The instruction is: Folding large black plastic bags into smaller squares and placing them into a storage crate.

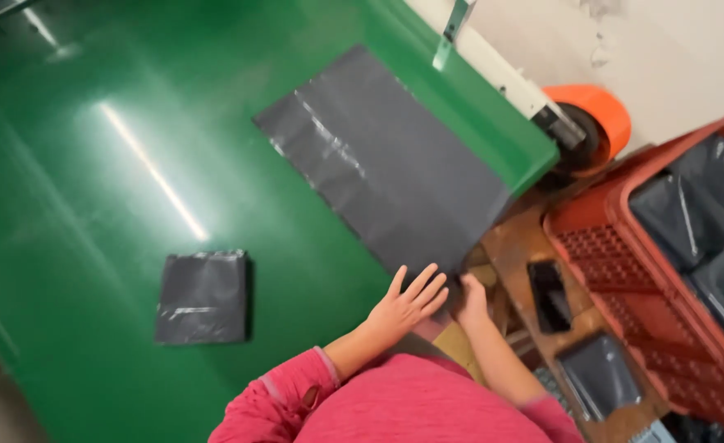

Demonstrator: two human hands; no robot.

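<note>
**Pressing the near corner of a flat grey bag at the worktop edge**

Lying flat on the green worktop (91,205), the large grey plastic bag (386,164) runs its long axis on a diagonal, from its far-left end near the middle of the worktop down to its near-right corner, which overhangs the worktop's edge. That corner is where both hands meet, so the bag stretches away from them, up and to the left in the scene.

The left hand (407,308) rests just on the near corner with fingers spread and flat, palm down; it grasps nothing, only presses or smooths. Its forearm comes up from a pink sleeve (280,394) at the bottom of the view, wrist straight and in line with the bag's diagonal.

The right hand (470,302) sits just beside it, at the very edge of the same corner. Its fingers curl toward the bag's rim, but they are partly hidden by the left hand and the edge, so I cannot tell whether it pinches the plastic or merely touches it. Both hands are about equally near the corner; the left lies more fully on the sheet.

A smaller folded grey bag (203,297) lies well apart to the left on the worktop, untouched. To the right, off the worktop, a red crate (624,271) holds more grey bags, and an orange tape roll (600,119) sits beyond the worktop's far-right corner.
</note>
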